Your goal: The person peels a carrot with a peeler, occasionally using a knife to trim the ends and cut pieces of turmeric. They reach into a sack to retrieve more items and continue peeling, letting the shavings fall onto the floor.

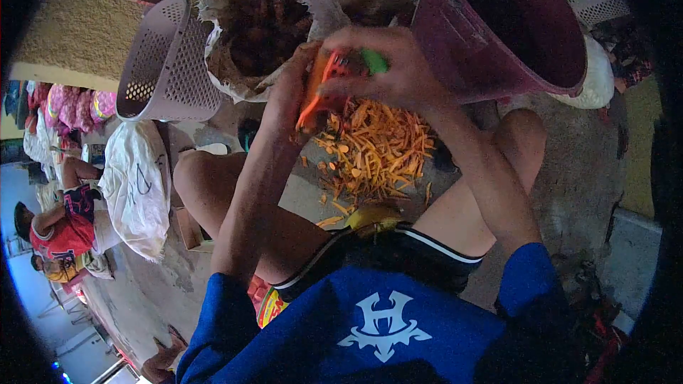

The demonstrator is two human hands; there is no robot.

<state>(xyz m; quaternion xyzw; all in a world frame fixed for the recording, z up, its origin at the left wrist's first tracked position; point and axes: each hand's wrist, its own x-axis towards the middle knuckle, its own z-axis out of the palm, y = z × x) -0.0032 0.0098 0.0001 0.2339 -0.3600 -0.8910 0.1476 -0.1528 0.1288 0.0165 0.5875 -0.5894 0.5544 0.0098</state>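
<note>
My right hand (384,64) is wrapped round an orange-and-green tool (336,70), blurred by motion. My left hand (302,82) is closed on an orange carrot-like piece (315,89) against the tool's left side. Their exact contact is too blurred to make out. Below both hands, between my knees, lies a pile of orange strips and small pieces (384,149) on the floor. Beyond my left hand an open sack (313,0) holds dark brownish roots (267,32).
A large maroon tub (462,35) stands at the upper right, a purple perforated basket (171,64) at the upper left. Near my left knee is a white sack (139,185). People sit at the far left, one in a red top (67,231).
</note>
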